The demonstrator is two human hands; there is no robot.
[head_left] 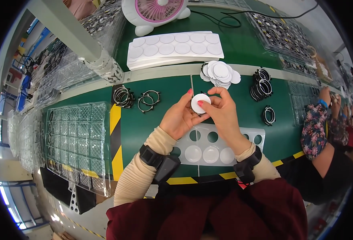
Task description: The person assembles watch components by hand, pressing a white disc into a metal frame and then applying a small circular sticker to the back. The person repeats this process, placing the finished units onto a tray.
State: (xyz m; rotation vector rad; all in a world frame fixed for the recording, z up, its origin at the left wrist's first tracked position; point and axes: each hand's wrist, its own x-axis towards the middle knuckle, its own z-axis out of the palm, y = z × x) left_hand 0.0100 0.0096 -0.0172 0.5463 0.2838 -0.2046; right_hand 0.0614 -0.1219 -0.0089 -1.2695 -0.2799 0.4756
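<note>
Above the middle of the green table, a round white disc (199, 103) is pinched between my two hands. Small dark bits at its rim suggest a black ring beneath, mostly hidden. My left hand (179, 117) holds the disc's left edge and supports it from below. The thumb of my right hand (223, 111) presses on the disc's face, its fingers curled around the right side. Below my hands lies a white sheet (240, 133) with round holes and several discs still in it. A loose pile of white discs (220, 73) lies just beyond my right hand.
Thin black rings lie at left (149, 101), with a bunch (123, 97) beside them; stacked rings (261, 85) and a single ring (269, 115) are at right. A clear compartment tray (77, 140) overhangs the left edge. Behind are disc sheets (174, 50) and a fan (159, 10). A co-worker's arm (315, 127) is at right.
</note>
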